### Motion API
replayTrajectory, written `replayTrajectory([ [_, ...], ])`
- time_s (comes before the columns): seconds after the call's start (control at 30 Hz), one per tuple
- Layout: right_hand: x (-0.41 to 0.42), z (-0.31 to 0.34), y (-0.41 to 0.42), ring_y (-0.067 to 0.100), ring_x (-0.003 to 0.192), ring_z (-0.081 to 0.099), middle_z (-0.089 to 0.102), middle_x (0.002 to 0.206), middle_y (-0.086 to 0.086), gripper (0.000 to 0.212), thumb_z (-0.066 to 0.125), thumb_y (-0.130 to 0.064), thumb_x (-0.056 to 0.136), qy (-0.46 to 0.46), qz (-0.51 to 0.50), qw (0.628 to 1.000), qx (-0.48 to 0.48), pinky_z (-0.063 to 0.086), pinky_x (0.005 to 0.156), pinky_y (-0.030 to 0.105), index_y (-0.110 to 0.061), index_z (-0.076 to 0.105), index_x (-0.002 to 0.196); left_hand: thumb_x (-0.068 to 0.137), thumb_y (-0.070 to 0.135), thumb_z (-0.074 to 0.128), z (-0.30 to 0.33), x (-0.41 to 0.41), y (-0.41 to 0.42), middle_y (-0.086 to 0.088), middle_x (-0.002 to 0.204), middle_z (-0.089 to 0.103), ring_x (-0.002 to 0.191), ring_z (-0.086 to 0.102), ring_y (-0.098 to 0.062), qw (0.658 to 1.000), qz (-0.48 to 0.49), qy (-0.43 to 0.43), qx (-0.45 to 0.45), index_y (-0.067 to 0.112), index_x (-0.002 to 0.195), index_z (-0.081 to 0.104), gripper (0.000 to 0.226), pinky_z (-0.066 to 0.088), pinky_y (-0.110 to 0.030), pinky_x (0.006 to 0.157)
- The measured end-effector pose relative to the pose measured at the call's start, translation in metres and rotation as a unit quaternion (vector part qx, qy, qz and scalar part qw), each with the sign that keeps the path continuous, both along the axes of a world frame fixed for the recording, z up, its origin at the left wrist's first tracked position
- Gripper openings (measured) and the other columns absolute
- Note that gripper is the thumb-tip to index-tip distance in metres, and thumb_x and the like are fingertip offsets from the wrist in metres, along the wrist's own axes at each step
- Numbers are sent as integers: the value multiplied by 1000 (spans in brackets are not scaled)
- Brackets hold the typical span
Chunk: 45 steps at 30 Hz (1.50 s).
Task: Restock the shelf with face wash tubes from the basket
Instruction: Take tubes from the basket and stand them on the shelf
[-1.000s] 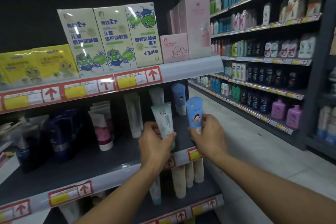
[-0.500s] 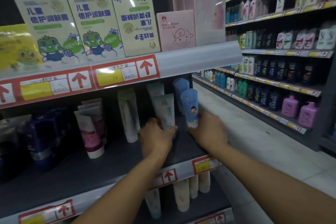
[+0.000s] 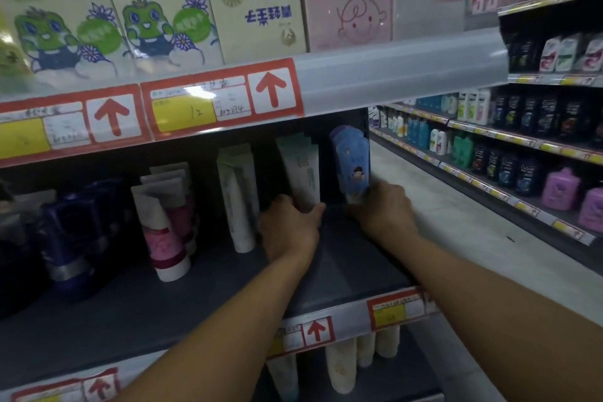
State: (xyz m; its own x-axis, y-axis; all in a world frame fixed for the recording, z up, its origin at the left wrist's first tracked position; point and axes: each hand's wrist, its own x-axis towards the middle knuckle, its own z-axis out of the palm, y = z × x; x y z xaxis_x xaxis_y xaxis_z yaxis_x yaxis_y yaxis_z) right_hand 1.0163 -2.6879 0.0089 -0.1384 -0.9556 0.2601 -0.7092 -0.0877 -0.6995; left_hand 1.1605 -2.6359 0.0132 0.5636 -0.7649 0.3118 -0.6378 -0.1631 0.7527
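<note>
Both my arms reach deep onto the dark middle shelf. My left hand grips the base of a pale green-white tube, standing upright against more tubes of its kind. My right hand holds the bottom of a blue tube with a cartoon face, upright at the shelf's right end in front of similar blue tubes. The basket is out of view.
On the same shelf stand white tubes, pink-and-white tubes and dark blue bottles to the left. Boxes fill the shelf above. Beige tubes stand below. An aisle floor and stocked shelves lie right.
Both hands have pushed their tubes from the shelf's front edge back to the rear rows, and my head has moved closer to the shelf.
</note>
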Motion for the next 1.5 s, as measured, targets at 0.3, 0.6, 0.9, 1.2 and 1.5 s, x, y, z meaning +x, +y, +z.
replayTrajectory([
  [0.3, -3, 0, -3, 31, 99, 68, 70, 112, 11, 58, 82, -46, 76, 4, 4, 1000, -6, 56, 73, 37, -13, 62, 120, 77, 47, 86, -9, 7, -5, -3, 114, 73, 106, 68, -22, 1000, -21, 3, -7, 12, 115, 68, 55, 55, -31, 86],
  [0.6, -4, -2, -6, 31, 97, 68, 71, 111, 14, 45, 75, -40, 87, 11, 3, 1000, -11, 46, 67, 32, -11, 66, 121, 76, 44, 87, -10, 9, -8, -3, 116, 74, 107, 69, -21, 1000, -18, 4, -9, 14, 117, 69, 54, 57, -33, 89],
  [0.9, -5, -7, -10, 34, 96, 67, 69, 109, 16, 49, 77, -43, 84, 10, 2, 1000, -16, 47, 67, 34, -8, 66, 116, 80, 45, 84, -10, 11, -9, -3, 122, 71, 113, 67, -22, 1000, -26, 1, 6, 14, 124, 66, 56, 50, -29, 83],
  [1.2, -12, 1, 13, 37, 115, 57, 52, 129, 19, 78, 82, -44, 77, 38, 27, 999, 22, 48, 85, 38, -4, 42, 130, 72, 37, 92, -2, 8, 13, -9, 141, 60, 129, 59, -27, 996, -59, -3, 64, 12, 140, 48, 85, 53, -41, 103],
  [1.5, -4, 19, 84, 30, 120, 54, 42, 143, 14, 76, 70, -54, 83, 125, 142, 978, 82, 46, 94, 34, -13, 45, 142, 90, 25, 76, 14, 14, 89, -6, 149, 52, 136, 52, -25, 987, -144, 14, 67, 19, 152, 38, 74, 48, -39, 111],
])
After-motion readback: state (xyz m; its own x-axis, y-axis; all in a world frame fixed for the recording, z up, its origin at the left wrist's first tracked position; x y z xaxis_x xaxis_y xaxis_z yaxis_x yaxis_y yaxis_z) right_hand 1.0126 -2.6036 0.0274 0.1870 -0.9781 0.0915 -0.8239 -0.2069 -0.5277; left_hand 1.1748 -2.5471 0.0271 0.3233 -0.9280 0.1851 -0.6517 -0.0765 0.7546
